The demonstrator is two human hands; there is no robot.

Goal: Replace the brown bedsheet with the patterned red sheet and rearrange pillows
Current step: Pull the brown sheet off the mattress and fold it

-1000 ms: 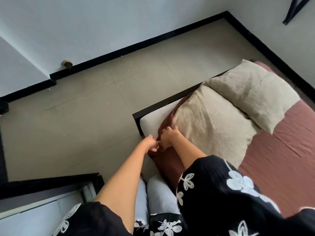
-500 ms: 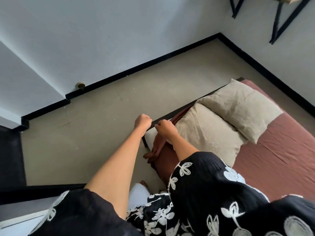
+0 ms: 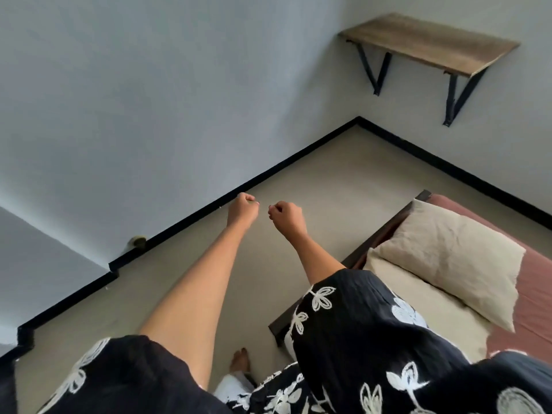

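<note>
Here both hands are raised out in front, over the floor (image 3: 313, 186), with the fingers curled into loose fists. The left hand (image 3: 242, 208) and right hand (image 3: 287, 217) sit close together but apart, and no cloth shows in either grip. Off to the right, the brown bedsheet (image 3: 534, 291) lies on the bed under two beige pillows, the upper pillow (image 3: 448, 258) overlapping the lower pillow (image 3: 418, 306). A wooden wall shelf (image 3: 427, 43) hangs above the corner.
</note>
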